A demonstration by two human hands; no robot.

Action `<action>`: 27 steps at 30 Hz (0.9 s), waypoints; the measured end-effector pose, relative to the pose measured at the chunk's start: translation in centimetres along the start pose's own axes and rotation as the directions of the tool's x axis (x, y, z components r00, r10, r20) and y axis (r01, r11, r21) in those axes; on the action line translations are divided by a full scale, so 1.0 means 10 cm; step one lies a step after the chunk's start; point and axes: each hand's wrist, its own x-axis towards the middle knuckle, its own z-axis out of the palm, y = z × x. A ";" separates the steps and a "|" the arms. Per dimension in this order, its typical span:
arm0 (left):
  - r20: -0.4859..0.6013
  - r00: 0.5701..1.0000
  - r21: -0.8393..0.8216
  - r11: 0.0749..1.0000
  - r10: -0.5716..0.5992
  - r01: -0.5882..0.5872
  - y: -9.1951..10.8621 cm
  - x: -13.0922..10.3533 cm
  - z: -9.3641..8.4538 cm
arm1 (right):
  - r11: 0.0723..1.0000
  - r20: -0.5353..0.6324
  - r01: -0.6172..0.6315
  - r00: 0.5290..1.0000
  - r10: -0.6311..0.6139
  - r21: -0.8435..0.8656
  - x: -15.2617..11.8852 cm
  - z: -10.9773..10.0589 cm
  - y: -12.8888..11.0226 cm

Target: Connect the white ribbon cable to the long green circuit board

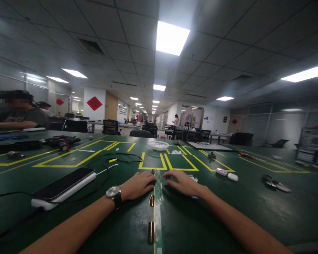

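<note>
A long, narrow green circuit board (158, 211) runs away from me down the middle of the table. Dark, gold-edged flexible tabs (151, 233) stick out along its left side. At the board's far end, my left hand (138, 185) lies low with fingers stretched out, their tips at its left edge; whether they press on a tab is unclear. On the other side, my right hand (182, 181) is beside the board, thumb and fingers apart and curved, with nothing visible between them. A small whitish item (193, 179) is partly hidden behind the right hand.
A phone (66, 181) rests on a white power strip (45, 204) at left, with black cable (106, 176) around it. Ahead stands a white basket (158, 145). Earbud cases (226, 174) and a dark metallic tool (275, 183) lie right. Another person (21, 113) sits far left.
</note>
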 end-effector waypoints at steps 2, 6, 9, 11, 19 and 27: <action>0.011 1.000 -0.005 1.000 -0.002 0.002 0.01 0.00 0.00 | 0.963 -0.130 -0.241 0.965 0.226 -0.122 -0.02 -0.08 0.16; 0.004 1.000 -0.002 1.000 0.002 -0.002 0.02 0.00 -0.02 | 0.714 -0.189 -0.598 0.798 0.572 -0.364 -0.13 -0.21 0.47; -0.019 1.000 0.006 1.000 0.005 -0.005 0.04 0.00 -0.01 | 0.673 -0.108 -0.617 0.765 0.635 -0.408 -0.19 -0.21 0.56; -0.039 0.999 0.006 1.000 0.006 -0.005 0.05 0.00 0.00 | 0.731 -0.066 -0.559 0.810 0.583 -0.391 -0.20 -0.17 0.55; -0.020 0.999 -0.013 1.000 0.028 -0.028 0.06 0.02 0.02 | 0.944 -0.005 -0.262 0.964 0.267 -0.202 -0.05 0.04 0.18; -0.014 1.000 0.006 1.000 0.016 -0.016 0.08 0.02 0.02 | 0.977 -0.059 -0.153 0.987 0.146 -0.146 0.00 0.22 0.02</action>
